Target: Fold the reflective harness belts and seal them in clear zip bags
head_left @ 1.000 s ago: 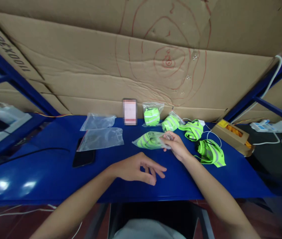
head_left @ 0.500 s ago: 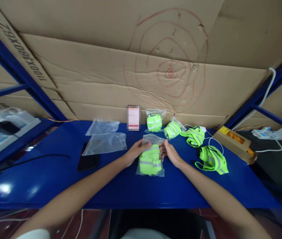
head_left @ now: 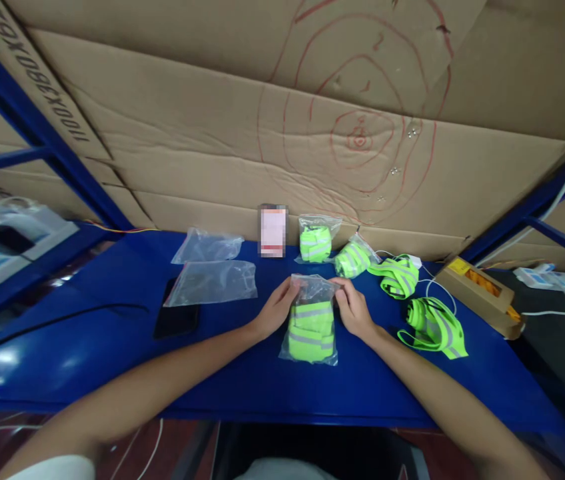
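A clear plastic zip bag (head_left: 316, 287) with a folded fluorescent yellow-green reflective strap (head_left: 311, 331) inside lies in front of me on the blue table. My left hand (head_left: 278, 308) pinches the bag's upper left corner, and my right hand (head_left: 355, 307) pinches its upper right corner. The bag's mouth is stretched between them, and the strap sits low in the bag. Behind my hands stand two more bagged straps, one upright (head_left: 315, 244) and one tilted (head_left: 352, 259). To the right lie two loose rolled straps, one farther back (head_left: 396, 275) and one nearer (head_left: 435, 327).
Two flat clear bags (head_left: 210, 248) lie at the left, the nearer one partly over a black phone (head_left: 176, 321). A pixelated upright card or screen (head_left: 273, 231) leans on the cardboard wall (head_left: 187, 180). A cardboard box (head_left: 482, 293), white cables and power strips (head_left: 17, 247) flank the table.
My hands have shifted from the bag's middle and side up to its two top corners. The strap sits lower in the bag, clear of my fingers. The camera view has turned slightly.
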`<state>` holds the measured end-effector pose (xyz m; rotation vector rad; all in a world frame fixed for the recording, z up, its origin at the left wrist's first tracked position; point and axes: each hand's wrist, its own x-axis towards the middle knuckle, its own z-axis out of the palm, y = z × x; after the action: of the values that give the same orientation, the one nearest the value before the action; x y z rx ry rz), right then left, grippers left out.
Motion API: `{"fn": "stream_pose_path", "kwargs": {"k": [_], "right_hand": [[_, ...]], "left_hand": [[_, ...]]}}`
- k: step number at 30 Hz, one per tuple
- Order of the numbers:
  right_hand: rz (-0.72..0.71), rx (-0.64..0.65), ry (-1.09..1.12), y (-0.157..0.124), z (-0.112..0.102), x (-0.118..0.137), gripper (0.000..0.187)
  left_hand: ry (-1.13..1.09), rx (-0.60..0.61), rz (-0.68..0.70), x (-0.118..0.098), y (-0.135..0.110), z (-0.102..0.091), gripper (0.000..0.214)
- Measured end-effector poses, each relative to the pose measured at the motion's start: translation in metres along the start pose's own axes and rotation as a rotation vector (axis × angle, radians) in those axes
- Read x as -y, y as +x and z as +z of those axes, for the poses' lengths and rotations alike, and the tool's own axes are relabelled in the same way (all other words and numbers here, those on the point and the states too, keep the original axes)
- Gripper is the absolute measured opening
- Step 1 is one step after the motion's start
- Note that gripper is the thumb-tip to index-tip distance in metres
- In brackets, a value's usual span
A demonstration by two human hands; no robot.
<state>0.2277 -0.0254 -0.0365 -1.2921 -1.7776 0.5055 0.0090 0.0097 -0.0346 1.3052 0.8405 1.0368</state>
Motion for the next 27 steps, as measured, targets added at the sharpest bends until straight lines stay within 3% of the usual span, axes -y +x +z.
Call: {"fn": "stream_pose_path", "kwargs": {"k": [4, 8, 13, 18, 27], "right_hand": [[-0.019, -0.037, -0.040, -0.002, 0.001, -0.001, 0.033], [0.072, -0.084, 0.093, 0.005, 0.001, -0.007, 0.034], [0.181, 0.123, 0.376, 0.012, 0.001, -0.010, 0.042], [0.259, 0.160, 0.531, 0.009, 0.006, -0.006, 0.041], [0.309, -0.003, 0.614, 0.011, 0.010, -0.005, 0.038]], "left_hand": [[-0.035, -0.050, 0.028, -0.001, 0.000, -0.001, 0.041], [-0.236, -0.025, -0.134, -0.002, 0.004, -0.005, 0.040], [-0.389, 0.028, -0.231, -0.002, 0.009, -0.009, 0.038], [-0.325, 0.034, -0.260, 0.000, 0.009, -0.011, 0.045], [-0.317, 0.033, -0.315, -0.006, 0.010, -0.013, 0.042]]}}
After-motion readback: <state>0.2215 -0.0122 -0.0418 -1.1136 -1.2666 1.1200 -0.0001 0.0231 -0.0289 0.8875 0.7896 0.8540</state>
